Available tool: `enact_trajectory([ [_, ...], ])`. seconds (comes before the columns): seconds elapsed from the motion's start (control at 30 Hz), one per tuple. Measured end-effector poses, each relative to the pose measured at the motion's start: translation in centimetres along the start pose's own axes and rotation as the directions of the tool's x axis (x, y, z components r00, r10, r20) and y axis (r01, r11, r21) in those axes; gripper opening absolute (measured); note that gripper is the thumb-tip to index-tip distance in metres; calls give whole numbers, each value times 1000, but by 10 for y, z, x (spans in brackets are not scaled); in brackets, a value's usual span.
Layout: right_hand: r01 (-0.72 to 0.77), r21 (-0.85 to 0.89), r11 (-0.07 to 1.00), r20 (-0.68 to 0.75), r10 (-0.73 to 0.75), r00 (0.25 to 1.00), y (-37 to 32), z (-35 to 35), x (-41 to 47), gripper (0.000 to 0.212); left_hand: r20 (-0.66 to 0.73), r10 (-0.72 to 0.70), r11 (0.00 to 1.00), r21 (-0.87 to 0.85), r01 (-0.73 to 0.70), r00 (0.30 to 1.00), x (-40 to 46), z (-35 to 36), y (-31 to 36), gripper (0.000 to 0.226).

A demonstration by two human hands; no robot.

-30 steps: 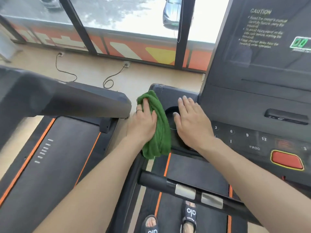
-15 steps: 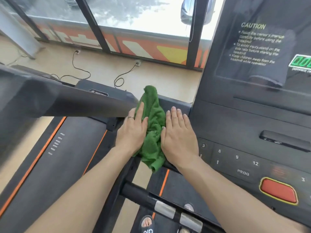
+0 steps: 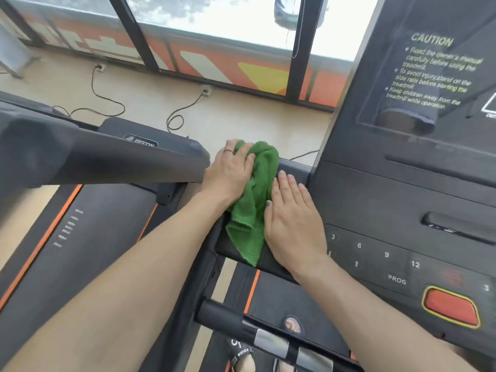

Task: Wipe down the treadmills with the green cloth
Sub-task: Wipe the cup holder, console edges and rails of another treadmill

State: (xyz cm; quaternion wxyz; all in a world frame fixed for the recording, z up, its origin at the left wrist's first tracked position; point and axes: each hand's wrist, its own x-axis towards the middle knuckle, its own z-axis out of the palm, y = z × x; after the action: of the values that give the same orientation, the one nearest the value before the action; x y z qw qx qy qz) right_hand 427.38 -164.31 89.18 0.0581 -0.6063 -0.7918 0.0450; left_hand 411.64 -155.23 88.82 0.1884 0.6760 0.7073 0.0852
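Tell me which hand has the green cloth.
The left hand grips the green cloth; it wears a ring. The right hand lies flat beside it on the treadmill console.

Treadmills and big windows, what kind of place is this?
Most likely a gym. Two treadmills stand side by side: the one on the right has a console with number buttons, and the other's belt lies to the left. Their power cords plug into floor outlets by the window wall.
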Motion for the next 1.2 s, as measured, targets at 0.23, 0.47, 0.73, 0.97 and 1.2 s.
enact_trajectory([
  [0.23, -32, 358, 933, -200, 110, 974, -18, -33, -26, 34, 90, 385, 898, 192, -396, 918, -136, 19, -13, 60],
  [0.47, 95, 223, 970, 67, -112, 991, -56, -6, -59, 60, -207, 71, 922, -359, -143, 976, -150, -10, -48, 45],
  [0.73, -24, 29, 999, 113, 21, 993, -50, 4, -25, 62, 137, -399, 645, -661, 384, 907, -115, -17, -37, 46],
  [0.97, -44, -4, 999, 117, 44, 992, -53, -9, -41, 41, 22, -485, 704, -584, 405, 874, -125, -8, -29, 44],
  [1.2, 28, -63, 998, 215, -14, 976, -41, -11, -20, 64, -44, -471, 742, -560, 369, 881, -120, -6, -29, 46],
])
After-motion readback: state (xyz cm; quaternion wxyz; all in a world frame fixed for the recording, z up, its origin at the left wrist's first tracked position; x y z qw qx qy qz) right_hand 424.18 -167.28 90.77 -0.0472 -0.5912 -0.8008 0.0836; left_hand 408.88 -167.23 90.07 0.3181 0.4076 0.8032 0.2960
